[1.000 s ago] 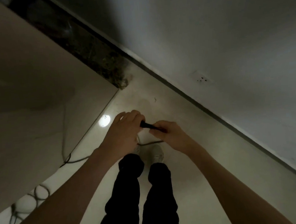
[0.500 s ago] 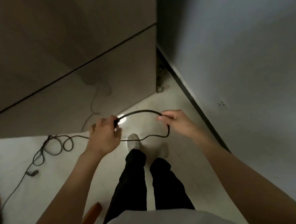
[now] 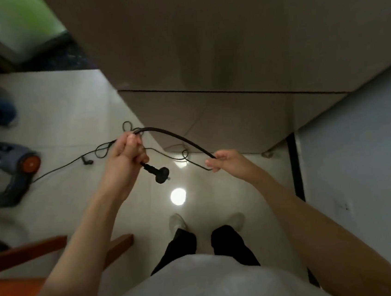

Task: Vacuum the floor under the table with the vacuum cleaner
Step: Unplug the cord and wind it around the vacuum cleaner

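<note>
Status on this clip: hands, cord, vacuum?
Left hand grips cord, plug dangling. Right hand pinches cord. Vacuum cleaner idle at left. Loose cord on floor.

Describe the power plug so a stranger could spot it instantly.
Start at the person's left hand, raised above the pale tiled floor. The plug hangs just below that fist on a short stiff stub of black cord. It alone ends in a round black disc, unlike the thin cables nearby.

Left grip (image 3: 127,155) fisted, right grip (image 3: 227,161) pinching; both forearms outstretched
</note>
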